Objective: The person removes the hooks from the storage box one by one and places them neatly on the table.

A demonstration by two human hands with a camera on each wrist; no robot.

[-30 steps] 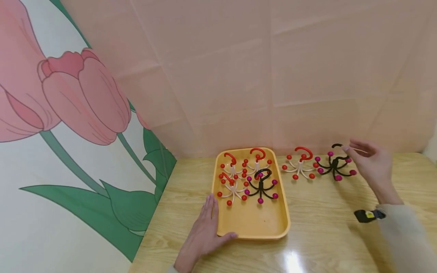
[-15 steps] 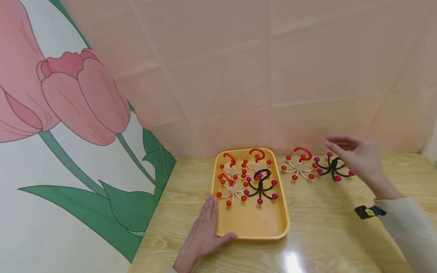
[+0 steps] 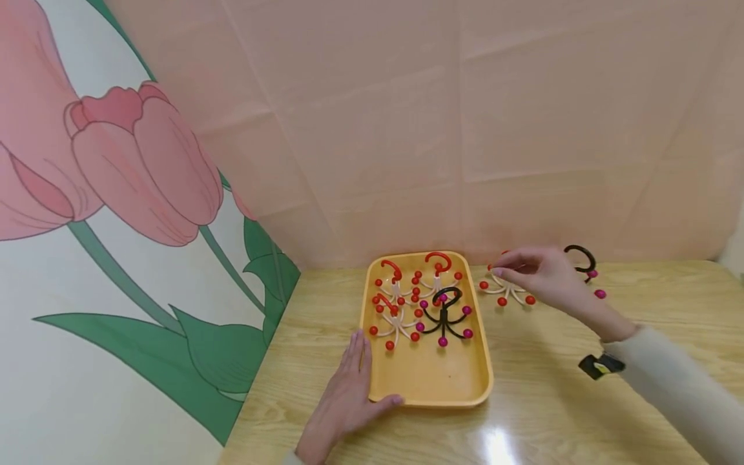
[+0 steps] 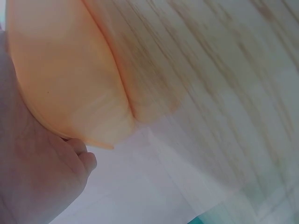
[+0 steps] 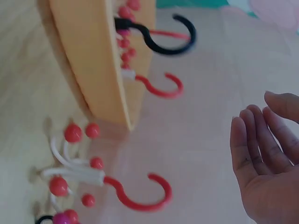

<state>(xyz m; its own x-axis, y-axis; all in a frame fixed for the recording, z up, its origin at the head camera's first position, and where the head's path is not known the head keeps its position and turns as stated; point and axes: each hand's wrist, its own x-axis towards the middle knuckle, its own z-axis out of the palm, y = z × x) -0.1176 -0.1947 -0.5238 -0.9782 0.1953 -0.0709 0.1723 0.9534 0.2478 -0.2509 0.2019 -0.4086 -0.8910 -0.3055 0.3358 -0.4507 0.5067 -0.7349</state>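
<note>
A yellow tray holds three pale, spider-armed hooks with red ball tips and red curved tops, among them a near-left one, plus a black hook with purple balls. My left hand lies along the tray's left side, thumb at its near edge. Right of the tray, another pale hook with a red top stands on the table. My right hand is in front of part of it; the right wrist view shows relaxed fingers holding nothing, apart from the red top. A second black hook is partly hidden behind this hand.
The wooden table meets a beige cloth backdrop just behind the tray and hooks. A tulip-patterned panel rises at the left.
My right hand has moved left, from the black hook to the pale hook beside the tray. My left hand and the tray stay in place.
</note>
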